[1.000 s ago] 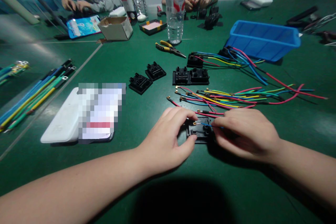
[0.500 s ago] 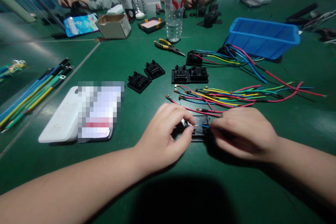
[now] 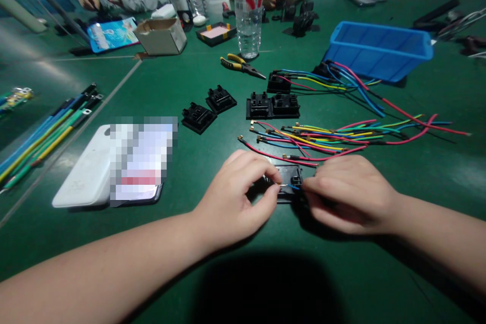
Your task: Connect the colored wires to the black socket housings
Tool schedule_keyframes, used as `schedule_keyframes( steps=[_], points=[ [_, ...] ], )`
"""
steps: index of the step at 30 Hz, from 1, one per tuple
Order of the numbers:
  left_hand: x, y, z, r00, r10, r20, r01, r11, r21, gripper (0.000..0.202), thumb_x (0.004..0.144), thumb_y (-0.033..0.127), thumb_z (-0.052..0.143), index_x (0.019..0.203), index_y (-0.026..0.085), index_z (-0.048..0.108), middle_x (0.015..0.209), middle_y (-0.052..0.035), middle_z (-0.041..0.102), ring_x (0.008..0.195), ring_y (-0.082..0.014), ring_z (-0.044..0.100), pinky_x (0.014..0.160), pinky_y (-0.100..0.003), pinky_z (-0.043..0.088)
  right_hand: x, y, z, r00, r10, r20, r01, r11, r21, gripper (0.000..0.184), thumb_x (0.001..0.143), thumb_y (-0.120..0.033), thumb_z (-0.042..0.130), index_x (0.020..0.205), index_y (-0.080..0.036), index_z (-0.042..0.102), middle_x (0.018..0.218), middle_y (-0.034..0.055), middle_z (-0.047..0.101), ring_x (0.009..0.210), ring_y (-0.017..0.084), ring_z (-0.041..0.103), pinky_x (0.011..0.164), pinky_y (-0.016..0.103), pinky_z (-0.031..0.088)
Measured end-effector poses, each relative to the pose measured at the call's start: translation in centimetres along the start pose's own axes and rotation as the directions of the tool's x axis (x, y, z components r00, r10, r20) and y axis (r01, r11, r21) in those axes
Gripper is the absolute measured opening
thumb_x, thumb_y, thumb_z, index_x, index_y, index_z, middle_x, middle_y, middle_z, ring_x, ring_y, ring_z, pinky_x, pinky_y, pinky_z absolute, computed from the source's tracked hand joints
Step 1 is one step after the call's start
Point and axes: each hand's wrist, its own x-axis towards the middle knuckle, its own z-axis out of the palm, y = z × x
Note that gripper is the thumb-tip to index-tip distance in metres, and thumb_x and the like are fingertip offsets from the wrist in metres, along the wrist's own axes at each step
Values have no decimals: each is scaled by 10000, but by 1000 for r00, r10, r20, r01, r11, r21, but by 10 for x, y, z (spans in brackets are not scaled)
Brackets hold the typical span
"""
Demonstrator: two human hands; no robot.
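Observation:
Between my hands a short blue wire runs over a black plastic socket part lying on the green table. My left hand pinches the bare end of this wire between thumb and forefinger. From the other side, my right hand grips its blue length with closed fingers; the rest of the wire is hidden by that hand. Just beyond lie several loose coloured wires with brass terminals. Farther back are more black socket parts, and one has wires attached.
Yellow-handled pliers lie behind the socket parts. A blue bin stands at back right, a tall plastic bottle at back centre. Two phones and bundled cables are on the left. Two people sit across the table.
The right fingers have shifted slightly left and down with the blue wire, and more of the black part shows. The left hand keeps its pinch. The whole view has shifted a little.

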Motion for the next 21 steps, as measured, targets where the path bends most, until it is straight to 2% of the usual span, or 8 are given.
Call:
schedule_keyframes(
  steps=[16, 21],
  points=[
    [0, 1, 0, 1000, 11, 20, -11, 1000, 22, 75, 833, 109, 574, 843, 168, 620, 857, -34, 655, 858, -172, 575, 808, -331, 451, -1, 0, 0, 1000, -6, 19, 6, 1000, 6, 177, 888, -163, 481, 744, -200, 576, 603, 6, 600, 536, 137, 525, 546, 285, 342],
    [0, 0, 2, 1000, 10, 19, -11, 1000, 26, 78, 827, 103, 572, 834, 171, 611, 850, -31, 648, 852, -171, 573, 802, -330, 452, -1, 1, 0, 1000, 0, 22, -1, 999, 38, 110, 884, -170, 493, 833, -198, 587, 614, -4, 609, 537, 136, 529, 546, 283, 344]
  ],
)
